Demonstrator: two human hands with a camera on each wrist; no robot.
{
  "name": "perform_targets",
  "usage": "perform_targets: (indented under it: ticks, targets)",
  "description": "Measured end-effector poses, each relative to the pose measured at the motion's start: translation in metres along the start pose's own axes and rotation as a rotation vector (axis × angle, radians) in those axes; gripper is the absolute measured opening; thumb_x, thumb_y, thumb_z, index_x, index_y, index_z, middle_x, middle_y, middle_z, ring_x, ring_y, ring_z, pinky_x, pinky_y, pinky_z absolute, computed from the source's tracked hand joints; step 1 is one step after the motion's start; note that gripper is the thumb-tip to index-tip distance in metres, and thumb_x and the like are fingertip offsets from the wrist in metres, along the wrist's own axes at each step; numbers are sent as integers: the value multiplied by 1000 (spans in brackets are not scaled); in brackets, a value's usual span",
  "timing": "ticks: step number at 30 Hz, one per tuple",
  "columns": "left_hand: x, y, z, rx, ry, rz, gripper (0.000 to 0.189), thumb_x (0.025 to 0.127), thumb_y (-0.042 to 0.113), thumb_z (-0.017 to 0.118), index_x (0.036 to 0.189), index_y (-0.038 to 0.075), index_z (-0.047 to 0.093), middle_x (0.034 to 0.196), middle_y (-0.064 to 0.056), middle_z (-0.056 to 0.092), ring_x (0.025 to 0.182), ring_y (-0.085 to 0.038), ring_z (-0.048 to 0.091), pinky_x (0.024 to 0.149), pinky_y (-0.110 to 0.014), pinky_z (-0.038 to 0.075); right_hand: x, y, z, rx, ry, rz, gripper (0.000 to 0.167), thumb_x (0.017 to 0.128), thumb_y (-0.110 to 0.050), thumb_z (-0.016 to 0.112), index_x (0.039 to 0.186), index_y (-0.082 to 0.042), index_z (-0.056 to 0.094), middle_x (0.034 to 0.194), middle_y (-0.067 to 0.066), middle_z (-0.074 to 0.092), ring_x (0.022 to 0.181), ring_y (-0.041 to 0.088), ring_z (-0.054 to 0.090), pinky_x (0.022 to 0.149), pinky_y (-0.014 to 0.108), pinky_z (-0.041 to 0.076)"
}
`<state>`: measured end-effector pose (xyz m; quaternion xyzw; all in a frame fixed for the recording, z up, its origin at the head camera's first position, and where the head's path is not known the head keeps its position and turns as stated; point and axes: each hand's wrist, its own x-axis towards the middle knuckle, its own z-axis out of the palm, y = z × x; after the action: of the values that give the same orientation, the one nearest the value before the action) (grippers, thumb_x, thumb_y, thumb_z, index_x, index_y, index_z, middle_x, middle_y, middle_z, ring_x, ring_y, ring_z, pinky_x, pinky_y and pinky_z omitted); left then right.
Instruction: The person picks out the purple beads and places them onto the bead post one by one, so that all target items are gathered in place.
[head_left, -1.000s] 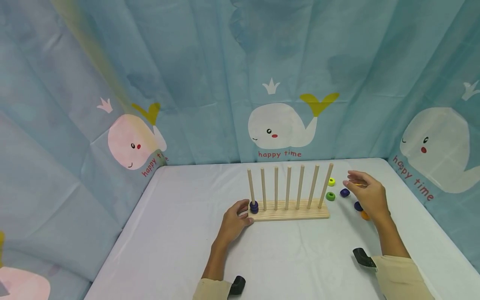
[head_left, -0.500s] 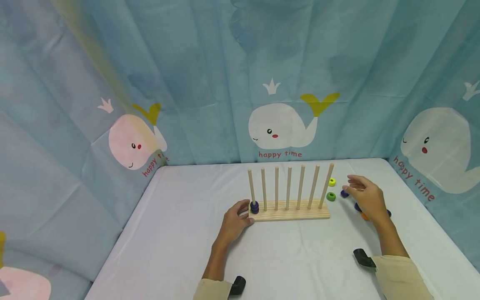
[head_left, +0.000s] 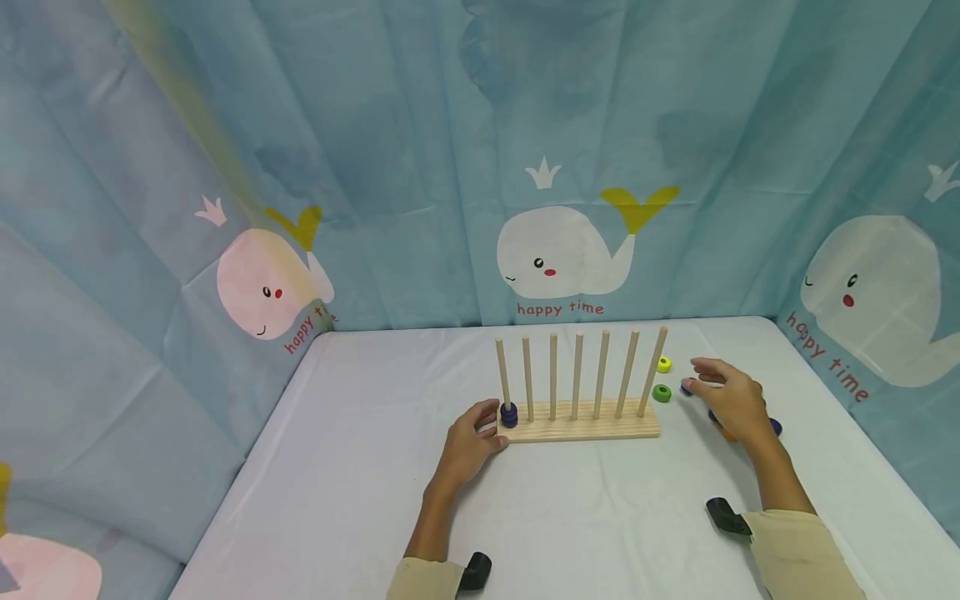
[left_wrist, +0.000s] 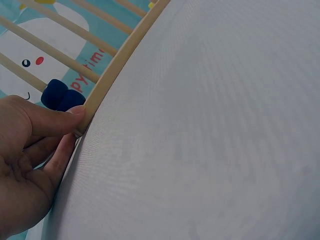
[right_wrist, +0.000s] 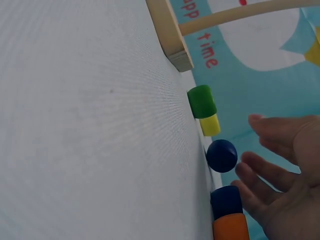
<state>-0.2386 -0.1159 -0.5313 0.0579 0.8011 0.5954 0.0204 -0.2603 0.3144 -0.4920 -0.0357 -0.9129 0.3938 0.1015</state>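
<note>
A wooden peg rack, with several upright pegs on a flat base, stands on the white cloth. Two dark blue beads are stacked on its leftmost peg. My left hand grips the left end of the base, thumb on the front edge and fingers round the end. To the right of the rack, my right hand hovers low with thumb and fingers apart, holding nothing. Close to its fingertips lies a loose blue bead, seemingly untouched. A green bead and a yellow bead lie nearer the rack.
Another blue bead and an orange bead lie beside the right hand, partly hidden by it in the head view. A further blue bead shows past the wrist. A whale-print curtain hangs behind the table.
My right hand has lowered and shifted slightly left, coming down over the loose blue bead and covering more of it. The left hand and the rack have stayed put.
</note>
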Motion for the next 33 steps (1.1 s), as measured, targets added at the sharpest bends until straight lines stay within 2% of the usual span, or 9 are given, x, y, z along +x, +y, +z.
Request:
perform_targets:
  ticks: [7, 15, 22, 28, 31, 33]
  targets:
    - [-2, 1, 0, -3, -1, 12, 63, 88, -7, 77, 148, 5, 59, 146, -17, 62, 139, -34, 58, 108, -27, 58, 3, 4, -1, -58, -90, 36, 59, 105, -36, 67, 150, 1, 54, 146, 37, 55, 136, 58, 48, 103, 75, 50]
    - [-1, 0, 0, -13, -7, 21, 64, 89, -6, 78, 149, 3, 57, 147, -19, 61, 140, -36, 58, 108, -28, 58, 5, 6, -2, -89, -138, 29, 56, 104, -33, 69, 146, 2, 58, 146, 37, 55, 139, 62, 42, 107, 79, 45]
    - [-1, 0, -1, 2, -9, 14, 64, 89, -6, 76, 149, 4, 57, 147, -18, 61, 140, -35, 58, 108, -26, 58, 7, 10, 0, -103, -148, 9, 41, 103, -23, 70, 137, -1, 66, 138, 34, 62, 135, 58, 49, 105, 77, 46]
    - [-1, 0, -1, 1, -14, 11, 64, 89, -6, 76, 150, 4, 57, 147, -17, 61, 140, -35, 58, 108, -26, 58, 6, 10, 1, -107, -135, 15, 25, 100, -12, 72, 122, -1, 70, 129, 31, 67, 130, 55, 54, 106, 77, 46]
    - [-1, 0, -1, -5, -12, 10, 64, 89, -7, 76, 149, 4, 57, 148, -18, 61, 140, -36, 57, 108, -28, 58, 6, 10, 1, -109, -131, 22, 26, 99, -12, 73, 122, -1, 70, 129, 31, 66, 128, 54, 55, 105, 77, 46]
    - [-1, 0, 0, -6, -11, 6, 64, 89, -7, 77, 149, 4, 57, 148, -19, 61, 140, -36, 57, 108, -28, 58, 5, 10, 1, -109, -132, 24, 31, 99, -13, 74, 127, 0, 69, 131, 31, 65, 128, 54, 55, 106, 76, 47]
